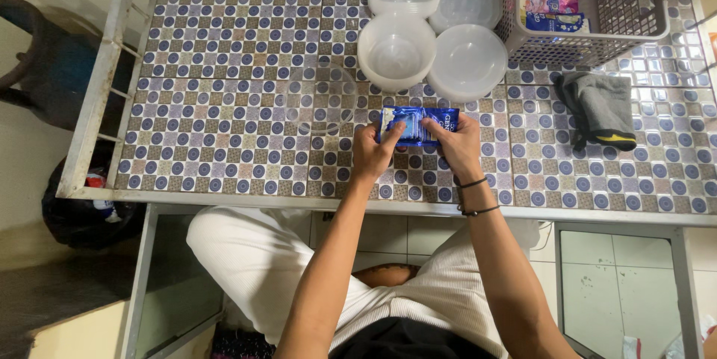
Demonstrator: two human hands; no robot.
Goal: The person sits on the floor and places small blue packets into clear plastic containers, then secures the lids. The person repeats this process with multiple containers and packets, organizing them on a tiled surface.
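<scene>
My left hand and right hand both pinch the small blue sachet just above the tiled counter; I judge I'm about to tear it; the round clear bowl waits beyond, needing a firm, opposed pull

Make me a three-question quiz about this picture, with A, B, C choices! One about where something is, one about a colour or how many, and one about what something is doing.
1. Where is the grey cloth?
A. In the basket
B. On the counter, right of the hands
C. On the floor

2. What colour is the packet?
A. Blue
B. Red
C. Green

3. How is the packet held?
A. Lying untouched
B. By one hand
C. By both hands

Answers:
1 B, it lies on the tiled counter below the basket.
2 A, its wrapper is shiny blue.
3 C, the left hand and right hand each pinch an end.
</scene>
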